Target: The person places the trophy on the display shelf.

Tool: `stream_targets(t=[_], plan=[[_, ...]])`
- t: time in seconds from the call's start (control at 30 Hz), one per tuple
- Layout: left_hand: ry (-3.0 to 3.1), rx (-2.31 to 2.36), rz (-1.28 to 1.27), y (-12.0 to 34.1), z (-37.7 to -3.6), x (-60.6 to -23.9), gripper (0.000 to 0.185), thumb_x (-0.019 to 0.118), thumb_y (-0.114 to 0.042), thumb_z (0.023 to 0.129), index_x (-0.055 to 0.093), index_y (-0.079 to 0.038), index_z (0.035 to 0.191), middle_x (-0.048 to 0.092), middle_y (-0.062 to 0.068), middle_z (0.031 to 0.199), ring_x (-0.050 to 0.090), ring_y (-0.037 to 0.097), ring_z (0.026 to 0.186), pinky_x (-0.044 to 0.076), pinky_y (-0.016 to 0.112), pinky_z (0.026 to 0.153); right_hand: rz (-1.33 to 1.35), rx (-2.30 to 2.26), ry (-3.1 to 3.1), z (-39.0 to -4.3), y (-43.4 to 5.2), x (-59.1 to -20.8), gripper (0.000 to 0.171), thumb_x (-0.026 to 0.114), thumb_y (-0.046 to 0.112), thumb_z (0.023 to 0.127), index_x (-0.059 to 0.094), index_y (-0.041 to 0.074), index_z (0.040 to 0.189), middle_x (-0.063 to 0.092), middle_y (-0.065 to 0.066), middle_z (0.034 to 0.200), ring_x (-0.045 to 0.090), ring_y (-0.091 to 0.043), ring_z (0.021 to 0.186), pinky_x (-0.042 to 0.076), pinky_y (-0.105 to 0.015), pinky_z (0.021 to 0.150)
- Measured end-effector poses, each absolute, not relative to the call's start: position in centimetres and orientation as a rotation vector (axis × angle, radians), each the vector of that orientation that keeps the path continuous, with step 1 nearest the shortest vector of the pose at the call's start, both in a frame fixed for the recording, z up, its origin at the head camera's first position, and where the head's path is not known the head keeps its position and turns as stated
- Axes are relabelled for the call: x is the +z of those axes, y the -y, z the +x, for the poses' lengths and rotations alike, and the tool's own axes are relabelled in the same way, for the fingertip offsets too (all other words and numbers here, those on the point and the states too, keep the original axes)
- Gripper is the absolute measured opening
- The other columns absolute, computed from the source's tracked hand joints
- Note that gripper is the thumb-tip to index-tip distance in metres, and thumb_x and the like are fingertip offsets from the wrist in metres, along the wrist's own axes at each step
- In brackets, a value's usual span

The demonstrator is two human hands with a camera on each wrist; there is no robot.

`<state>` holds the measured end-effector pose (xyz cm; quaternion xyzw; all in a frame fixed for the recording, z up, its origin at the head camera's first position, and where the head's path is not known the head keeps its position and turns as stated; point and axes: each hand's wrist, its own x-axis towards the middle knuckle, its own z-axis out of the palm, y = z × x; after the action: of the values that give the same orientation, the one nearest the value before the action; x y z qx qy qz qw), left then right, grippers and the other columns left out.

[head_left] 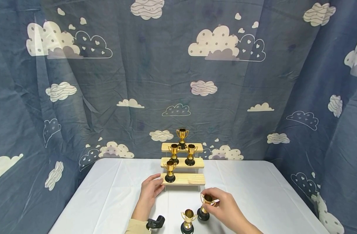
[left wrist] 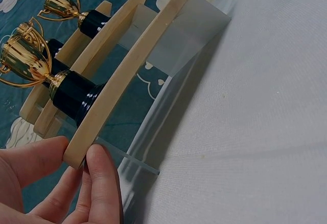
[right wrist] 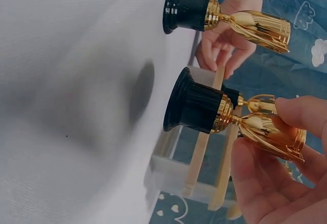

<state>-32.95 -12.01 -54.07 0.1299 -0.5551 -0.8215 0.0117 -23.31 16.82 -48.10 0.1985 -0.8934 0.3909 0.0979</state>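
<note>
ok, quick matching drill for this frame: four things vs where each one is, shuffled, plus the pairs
Things:
1. left hand
2. right hand
3. top-step trophy
4. free trophy

Places:
A. alone on the highest wooden step
B. standing on the tablecloth, untouched
C. fingers at the left end of the bottom step
D. pinching the cup of a trophy on the table

Pairs: 1-C, 2-D, 3-A, 4-B
</note>
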Motion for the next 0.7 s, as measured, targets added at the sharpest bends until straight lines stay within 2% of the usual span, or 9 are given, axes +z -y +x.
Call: stream_targets(t=[0.7], plan=[[1.729,-2.559,0.412,12.1,-32.9,-54.0,0.044,0.069,0.002,0.087,0.059,0.006,0.131,0.055,0.029,0.132,0.068,0.019,0.088,0.060,0.031,0.079,0.570,1.210,2.562,-24.1,-16.1,-46.7,0.038,0.085,0.006,0.076,0.074,0.023,0.108,0.064,0.014,0.091,0.061,-0.007,0.082,0.058,-0.024,0.063]])
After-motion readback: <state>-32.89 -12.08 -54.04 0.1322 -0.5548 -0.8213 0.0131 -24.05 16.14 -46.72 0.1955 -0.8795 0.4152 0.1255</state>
